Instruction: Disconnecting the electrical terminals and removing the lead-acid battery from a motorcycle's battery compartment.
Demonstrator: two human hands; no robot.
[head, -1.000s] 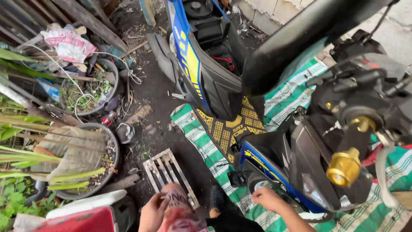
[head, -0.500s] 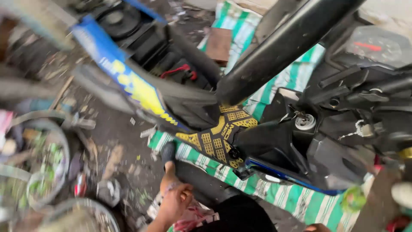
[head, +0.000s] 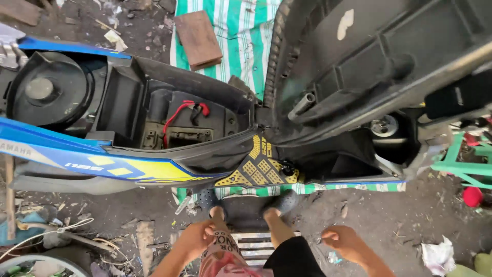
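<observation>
I stand over a blue and yellow scooter (head: 102, 166) lying across the view. Its seat (head: 359, 56) is lifted, with the black underside facing me. The under-seat compartment (head: 174, 118) is open and a red wire (head: 179, 110) shows inside it. My left hand (head: 195, 238) is curled against my patterned shorts at the bottom of the view and holds nothing. My right hand (head: 341, 240) hangs loosely closed over the dirt ground, also with nothing in it. Both hands are well short of the scooter. My feet in black sandals (head: 279, 202) stand on a slatted wooden platform (head: 256, 246) by the yellow-patterned footboard (head: 256, 166).
A green and white striped cloth (head: 241, 41) lies under the scooter with a wooden block (head: 197, 38) on it. A green frame (head: 461, 164) and a red object (head: 471, 196) sit at the right. Crumpled white paper (head: 435, 256) lies at bottom right. Scraps and cord litter the left ground.
My view has swung to look straight down on the scooter. My left hand has dropped from near the footboard back to my shorts, and my right hand has come into view.
</observation>
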